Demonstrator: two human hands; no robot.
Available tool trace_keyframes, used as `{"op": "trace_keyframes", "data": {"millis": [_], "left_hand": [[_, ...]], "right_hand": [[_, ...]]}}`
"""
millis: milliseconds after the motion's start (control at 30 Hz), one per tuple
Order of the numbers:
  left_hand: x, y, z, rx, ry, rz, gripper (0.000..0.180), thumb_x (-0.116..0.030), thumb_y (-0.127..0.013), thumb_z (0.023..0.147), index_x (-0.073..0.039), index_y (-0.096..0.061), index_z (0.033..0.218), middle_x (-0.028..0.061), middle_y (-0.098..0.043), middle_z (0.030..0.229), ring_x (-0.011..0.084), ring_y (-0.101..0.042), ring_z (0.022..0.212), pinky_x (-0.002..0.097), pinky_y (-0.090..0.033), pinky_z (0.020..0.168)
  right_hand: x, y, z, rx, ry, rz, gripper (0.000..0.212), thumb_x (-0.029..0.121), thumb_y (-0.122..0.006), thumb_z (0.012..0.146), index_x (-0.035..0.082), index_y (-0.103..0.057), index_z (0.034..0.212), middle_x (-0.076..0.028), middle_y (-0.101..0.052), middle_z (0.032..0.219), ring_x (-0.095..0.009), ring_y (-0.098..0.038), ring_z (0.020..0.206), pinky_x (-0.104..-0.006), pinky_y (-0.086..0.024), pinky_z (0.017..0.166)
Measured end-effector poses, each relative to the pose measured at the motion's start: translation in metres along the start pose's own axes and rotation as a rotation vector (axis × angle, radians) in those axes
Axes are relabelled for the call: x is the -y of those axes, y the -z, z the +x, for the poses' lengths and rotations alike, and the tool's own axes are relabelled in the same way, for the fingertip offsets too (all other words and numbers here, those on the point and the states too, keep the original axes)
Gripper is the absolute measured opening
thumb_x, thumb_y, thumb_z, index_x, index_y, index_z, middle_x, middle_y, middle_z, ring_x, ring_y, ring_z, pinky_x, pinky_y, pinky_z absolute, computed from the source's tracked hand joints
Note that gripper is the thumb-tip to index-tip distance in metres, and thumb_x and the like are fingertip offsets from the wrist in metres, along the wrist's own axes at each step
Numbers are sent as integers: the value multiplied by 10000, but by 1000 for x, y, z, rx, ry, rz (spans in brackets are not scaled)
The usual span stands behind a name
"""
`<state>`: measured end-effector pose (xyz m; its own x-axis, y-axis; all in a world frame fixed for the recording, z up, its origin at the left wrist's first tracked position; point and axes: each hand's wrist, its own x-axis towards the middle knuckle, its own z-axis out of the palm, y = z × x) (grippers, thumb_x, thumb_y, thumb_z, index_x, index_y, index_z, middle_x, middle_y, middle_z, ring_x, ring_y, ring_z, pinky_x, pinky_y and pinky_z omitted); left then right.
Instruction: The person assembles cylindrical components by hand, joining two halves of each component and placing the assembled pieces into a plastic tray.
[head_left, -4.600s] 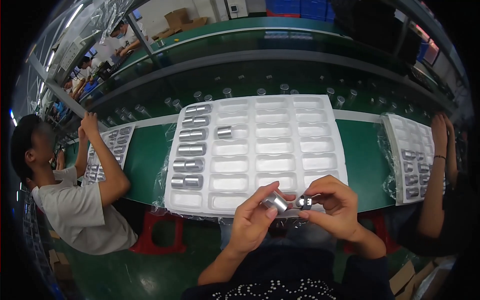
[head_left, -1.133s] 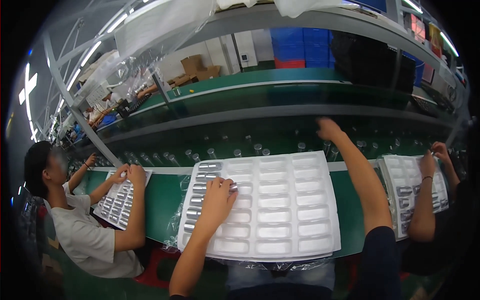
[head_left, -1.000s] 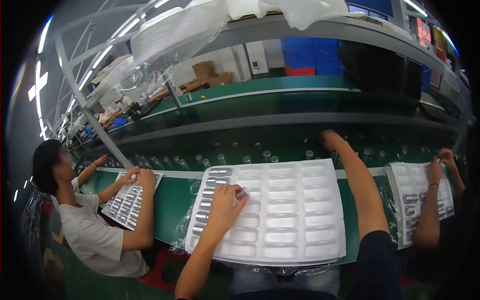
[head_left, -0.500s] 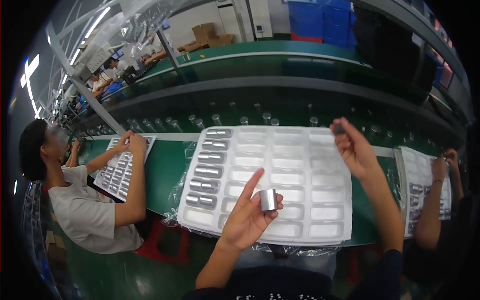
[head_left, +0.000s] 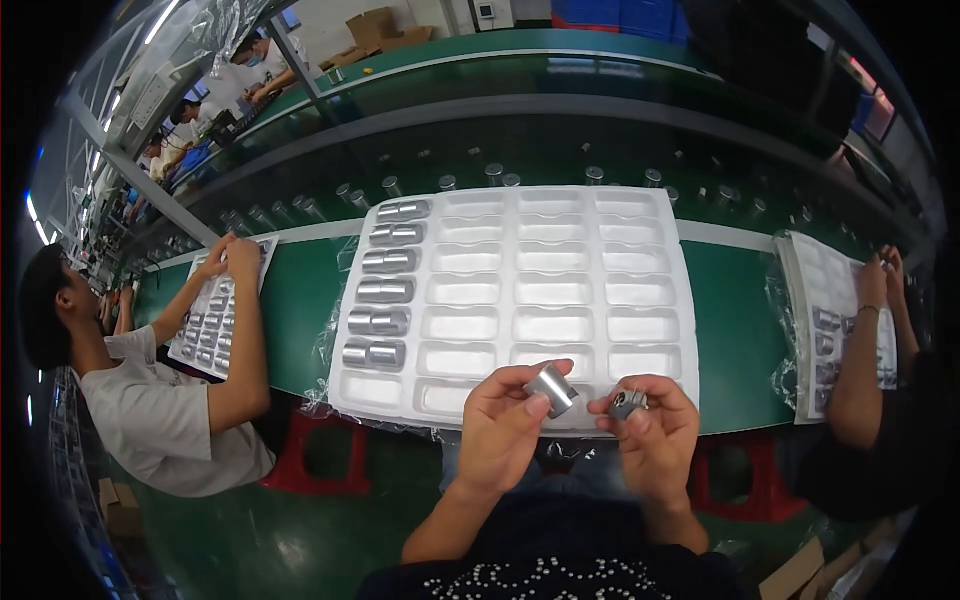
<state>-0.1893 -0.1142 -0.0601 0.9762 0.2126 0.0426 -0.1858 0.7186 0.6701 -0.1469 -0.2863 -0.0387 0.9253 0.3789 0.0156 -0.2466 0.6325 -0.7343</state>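
Observation:
A shiny silver metal cylinder (head_left: 551, 391) is gripped between the thumb and fingers of my left hand (head_left: 495, 430), tilted above the tray's near edge. Just right of it, my right hand (head_left: 662, 440) pinches a small grey metal part (head_left: 628, 403) with an opening in its facing end. The two parts are close together but apart. Beneath and beyond both hands lies a white moulded tray (head_left: 420, 270) with rows of pockets. Silver cylinders (head_left: 385, 291) lie end to end in pairs along its left column; its other columns show bare white pockets.
Several metal cylinders (head_left: 495, 174) stand along the dark conveyor (head_left: 450, 130) behind the tray. A co-worker (head_left: 150, 390) on the left handles a filled tray (head_left: 205, 335); another person's arm (head_left: 860, 380) reaches over a tray (head_left: 815, 270) on the right. Red stools (head_left: 318, 455) stand below the green bench.
My right hand has come from the tray's far right corner down beside my left hand, carrying the small part. My left hand now tilts the cylinder. The whole view has shifted.

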Motion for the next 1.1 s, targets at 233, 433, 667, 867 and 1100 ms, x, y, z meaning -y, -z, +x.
{"op": "trace_keyframes", "data": {"millis": [233, 433, 667, 867, 1100], "left_hand": [[-8, -10, -13, 42, 72, -8, 394, 52, -641, 875, 50, -560, 1260, 245, -575, 1294, 252, -609, 1142, 379, -496, 984], [-6, -8, -19, 120, -10, 95, 419, 100, -646, 848, 64, -557, 1257, 225, -569, 1290, 280, -594, 1177, 379, -498, 999], [-7, 0, -20, 226, -65, 200, 407, 183, -611, 828, 81, -561, 1218, 211, -540, 1272, 316, -580, 1197, 401, -497, 1024], [-7, 7, -17, 316, -88, 220, 403, 210, -621, 804, 87, -566, 1183, 208, -545, 1226, 331, -581, 1190, 425, -525, 1017], [-5, 18, -19, 372, -18, 164, 389, 219, -640, 781, 87, -570, 1140, 203, -552, 1182, 329, -589, 1173, 430, -544, 1000]], "right_hand": [[-8, -3, -9, 90, 130, -132, 453, -178, -730, 734, -52, -538, 1124, -189, -615, 1095, -214, -657, 934, -303, -570, 795], [-10, -4, -16, 61, 308, -462, 402, -129, -795, 704, -54, -662, 1076, -188, -631, 1102, -161, -655, 850, -253, -550, 710], [-5, -6, -17, 75, 385, -688, 393, -54, -846, 684, -42, -698, 1048, -158, -662, 1032, -158, -661, 794, -246, -552, 678], [6, -5, -13, 109, 310, -736, 377, -9, -866, 673, -23, -724, 1022, -127, -678, 952, -157, -677, 800, -241, -562, 669], [26, 2, 3, 359, 328, -954, 373, 99, -893, 659, 3, -752, 991, -96, -685, 888, -164, -694, 767, -237, -564, 634]]}}
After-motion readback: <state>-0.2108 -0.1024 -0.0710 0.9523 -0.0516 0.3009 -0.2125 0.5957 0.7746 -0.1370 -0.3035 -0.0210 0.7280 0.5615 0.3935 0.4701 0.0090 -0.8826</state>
